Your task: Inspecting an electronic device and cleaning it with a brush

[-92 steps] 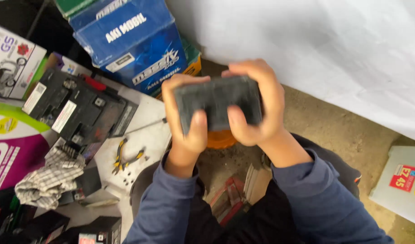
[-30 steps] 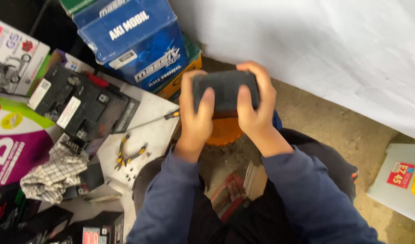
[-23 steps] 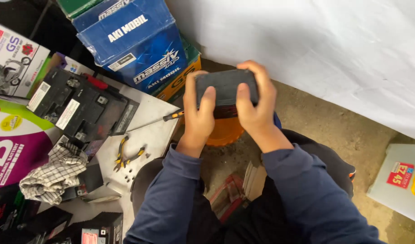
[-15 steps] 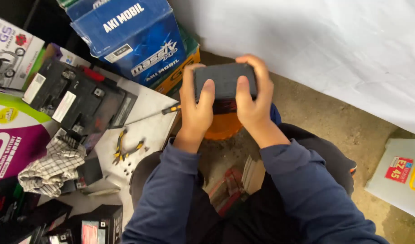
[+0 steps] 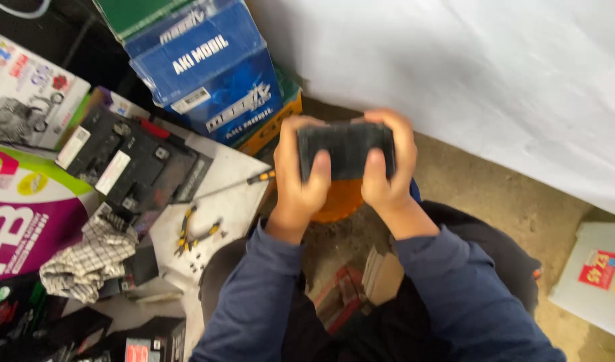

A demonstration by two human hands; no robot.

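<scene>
While both hands gripped it, the dark block (image 5: 346, 149) sat above an orange tub (image 5: 337, 201) (partly hidden): left hand (image 5: 297, 177) and right hand (image 5: 388, 167) clamped on its ends. Step judged: handling, inspecting. Next called for a steady, level grip.

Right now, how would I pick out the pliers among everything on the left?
Start at the big blue box top left, then drop to the pale board beneath it. The pliers lie there below a screwdriver, set apart by yellow-and-black handles.
</scene>
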